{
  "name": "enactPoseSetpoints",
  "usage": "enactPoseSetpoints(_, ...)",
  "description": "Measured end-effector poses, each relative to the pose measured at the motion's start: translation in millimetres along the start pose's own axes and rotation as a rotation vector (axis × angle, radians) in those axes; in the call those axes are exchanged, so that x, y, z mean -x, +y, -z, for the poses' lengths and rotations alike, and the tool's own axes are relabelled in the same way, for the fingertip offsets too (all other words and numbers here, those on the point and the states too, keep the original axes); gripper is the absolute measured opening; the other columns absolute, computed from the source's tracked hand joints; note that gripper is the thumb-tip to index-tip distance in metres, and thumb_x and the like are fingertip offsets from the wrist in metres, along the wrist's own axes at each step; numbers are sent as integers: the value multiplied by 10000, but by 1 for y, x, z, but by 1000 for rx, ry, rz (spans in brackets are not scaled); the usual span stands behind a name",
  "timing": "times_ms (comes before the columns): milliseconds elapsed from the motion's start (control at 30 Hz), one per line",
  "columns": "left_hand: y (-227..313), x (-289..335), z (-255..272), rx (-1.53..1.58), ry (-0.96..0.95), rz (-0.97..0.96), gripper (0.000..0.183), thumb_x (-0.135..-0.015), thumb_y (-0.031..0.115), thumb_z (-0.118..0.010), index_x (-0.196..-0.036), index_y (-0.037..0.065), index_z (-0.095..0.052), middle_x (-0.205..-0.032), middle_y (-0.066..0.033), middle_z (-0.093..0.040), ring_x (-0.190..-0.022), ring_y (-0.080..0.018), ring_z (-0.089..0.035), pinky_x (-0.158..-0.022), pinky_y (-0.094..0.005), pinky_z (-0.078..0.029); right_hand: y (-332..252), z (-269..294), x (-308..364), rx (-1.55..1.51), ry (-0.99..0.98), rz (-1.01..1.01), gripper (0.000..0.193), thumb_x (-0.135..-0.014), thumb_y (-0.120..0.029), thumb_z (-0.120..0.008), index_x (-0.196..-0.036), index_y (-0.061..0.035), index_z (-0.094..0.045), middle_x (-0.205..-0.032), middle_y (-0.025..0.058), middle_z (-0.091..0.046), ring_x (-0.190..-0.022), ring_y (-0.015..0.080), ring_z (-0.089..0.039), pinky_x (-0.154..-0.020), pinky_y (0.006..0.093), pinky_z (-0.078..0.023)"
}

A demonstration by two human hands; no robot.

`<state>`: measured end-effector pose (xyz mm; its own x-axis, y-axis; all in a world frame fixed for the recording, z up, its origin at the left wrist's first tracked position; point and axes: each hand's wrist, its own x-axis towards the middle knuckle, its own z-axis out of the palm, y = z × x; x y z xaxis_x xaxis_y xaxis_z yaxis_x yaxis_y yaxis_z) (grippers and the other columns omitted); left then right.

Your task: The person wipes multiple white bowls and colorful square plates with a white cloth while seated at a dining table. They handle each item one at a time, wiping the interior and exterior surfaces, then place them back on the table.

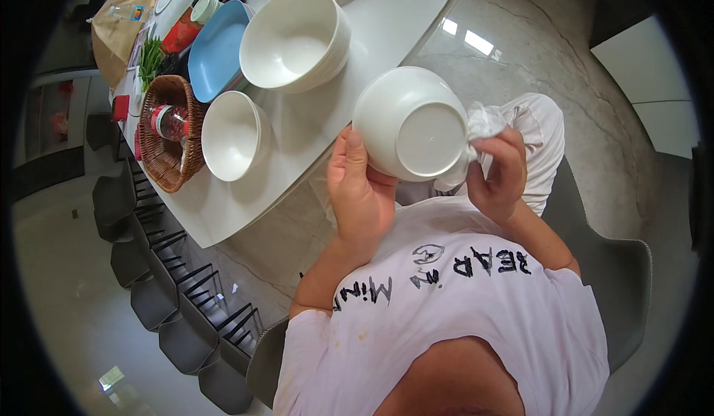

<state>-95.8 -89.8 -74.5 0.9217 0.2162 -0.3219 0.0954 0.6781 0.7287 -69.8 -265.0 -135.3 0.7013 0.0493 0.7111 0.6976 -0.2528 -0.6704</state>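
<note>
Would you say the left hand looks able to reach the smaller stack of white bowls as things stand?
Probably not right now: the left hand is holding a white bowl, though nothing visible blocks its path to the smaller stack.

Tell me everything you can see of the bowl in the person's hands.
The bowl is white, round and smooth, with a soft sheen; it could be ceramic or plastic. Its round base, ringed by a low foot, faces the camera, hiding the inside. It is held tilted, off the table, near its edge. The left hand grips its side, thumb on the outer wall; the right hand holds a white wipe at its right side.
</note>
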Motion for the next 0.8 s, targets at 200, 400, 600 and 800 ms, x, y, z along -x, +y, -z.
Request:
enactPoseSetpoints(200, -12, 3, -3, -18, -217, -26, 317, -1032, 273, -443, -1233, 39, -512, -1180, -79, -611, -1084, -159, -592, -945, -340, -487, -12, -12, -12, 304, -79, 590, 233, -670, -57, -716, -902, -66, -709, -970, 64, -639, -813, 203, -599, -669, 333, -464)
enactPoseSetpoints(400, -19, 5, 17, -181, -291, -75, 228, -1004, 191, -526, -1174, 42, -555, -1021, -11, -649, -830, -51, -594, -700, -197, -483, -27, -20, -61, 251, -52, 287, 301, -602, -94, -726, -900, -81, -688, -901, 34, -611, -757, 219, -578, -641, 320, -447)
enactPoseSetpoints(600, -6, 4, 4, -71, -196, -60, 280, -1016, 223, -493, -1203, 17, -521, -1141, -75, -628, -1023, -176, -630, -892, -360, -526, -7, -3, -60, -97, -45, -69, 320, -679, 125, -682, -946, -52, -681, -917, 78, -612, -757, 222, -596, -655, 306, -491)
enactPoseSetpoints(800, -17, 1, 14, -113, -231, 84, 297, -1018, 250, -490, -1200, 18, -521, -1123, -80, -635, -1018, -175, -622, -895, -355, -517, -16, 3, -37, -17, -72, 106, 343, -642, 129, -683, -936, -45, -668, -901, 87, -603, -750, 228, -569, -626, 307, -463)
